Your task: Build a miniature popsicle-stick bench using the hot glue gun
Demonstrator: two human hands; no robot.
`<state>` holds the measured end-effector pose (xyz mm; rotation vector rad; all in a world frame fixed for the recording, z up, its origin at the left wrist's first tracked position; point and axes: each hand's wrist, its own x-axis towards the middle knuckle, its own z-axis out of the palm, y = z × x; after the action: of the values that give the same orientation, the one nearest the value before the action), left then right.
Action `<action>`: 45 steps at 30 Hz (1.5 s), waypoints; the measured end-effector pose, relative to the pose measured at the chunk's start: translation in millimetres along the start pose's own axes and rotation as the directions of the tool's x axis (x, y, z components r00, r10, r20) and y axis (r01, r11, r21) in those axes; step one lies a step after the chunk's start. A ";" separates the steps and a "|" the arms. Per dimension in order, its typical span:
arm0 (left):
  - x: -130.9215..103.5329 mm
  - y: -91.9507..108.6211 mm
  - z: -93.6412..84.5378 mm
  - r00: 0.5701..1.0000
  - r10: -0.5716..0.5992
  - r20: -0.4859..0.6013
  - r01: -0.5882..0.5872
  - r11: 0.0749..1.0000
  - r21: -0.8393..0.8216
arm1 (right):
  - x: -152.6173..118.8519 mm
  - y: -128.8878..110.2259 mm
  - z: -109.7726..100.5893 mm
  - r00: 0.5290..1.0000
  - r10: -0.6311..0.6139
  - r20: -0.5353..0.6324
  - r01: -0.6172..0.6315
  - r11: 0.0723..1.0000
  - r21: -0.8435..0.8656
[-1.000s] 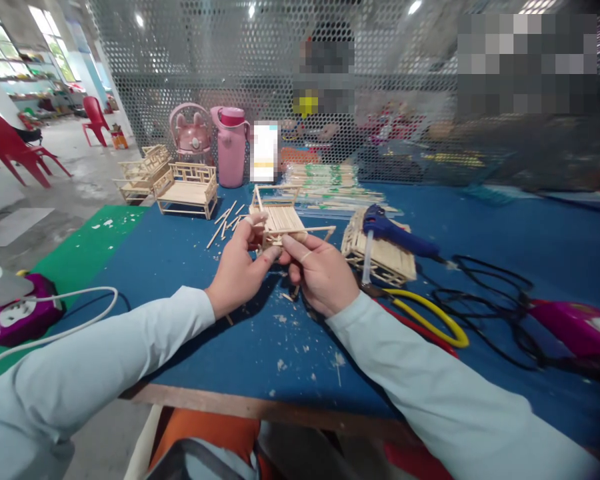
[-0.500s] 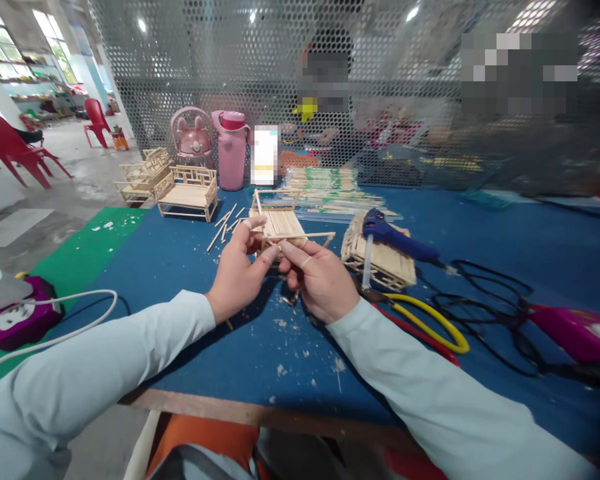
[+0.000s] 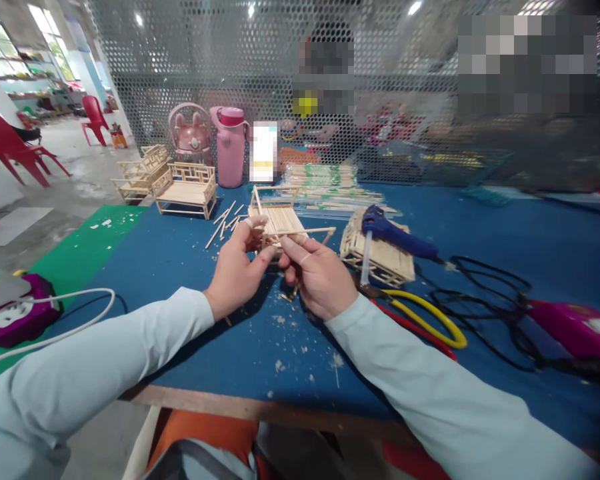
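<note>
A small frame of pale wooden sticks (image 3: 281, 219) stands on the blue table, its slatted seat facing up. My left hand (image 3: 240, 267) curls round its near left side, thumb and fingers closed on it. My right hand (image 3: 323, 273) pinches at the near edge of the frame, its thumb tip close to my left thumb. Under the long front stick, my fingertips hide whatever small part lies between them. Loose short sticks (image 3: 222, 223) lie to the left of the frame. Another stick piece (image 3: 377, 250) lies to the right, under a blue glue gun (image 3: 400, 235).
Pliers with yellow and red handles (image 3: 427, 317) and black cables (image 3: 485, 293) lie at the right. Finished stick benches (image 3: 186, 193), a pink bottle (image 3: 230, 148) and bagged sticks (image 3: 320, 176) stand or lie at the back. A purple power socket (image 3: 17, 313) sits left.
Both hands stay at the frame, with my right thumb shifted slightly at its front edge. The whole view has moved a little.
</note>
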<state>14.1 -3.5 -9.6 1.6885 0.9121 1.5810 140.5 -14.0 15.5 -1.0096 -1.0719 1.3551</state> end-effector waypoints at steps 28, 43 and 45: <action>0.2 6.6 -3.5 0.992 -0.077 0.102 0.095 0.977 -0.190 | -0.8 -0.2 0.1 1.000 0.006 -0.013 -0.005 0.998 0.055; -5.3 6.5 -16.5 0.997 -0.018 -0.070 0.018 1.000 0.009 | -2.9 -0.4 1.5 0.999 0.019 -0.029 -0.018 0.999 0.040; -3.9 7.7 -20.8 0.992 0.004 -0.124 0.003 0.998 0.059 | -3.0 -0.5 1.5 0.999 0.028 -0.034 -0.027 0.999 0.035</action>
<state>-6.3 -11.1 -3.9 1.6450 1.0291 1.6898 139.3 -17.1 16.4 -1.0222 -1.0097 1.3691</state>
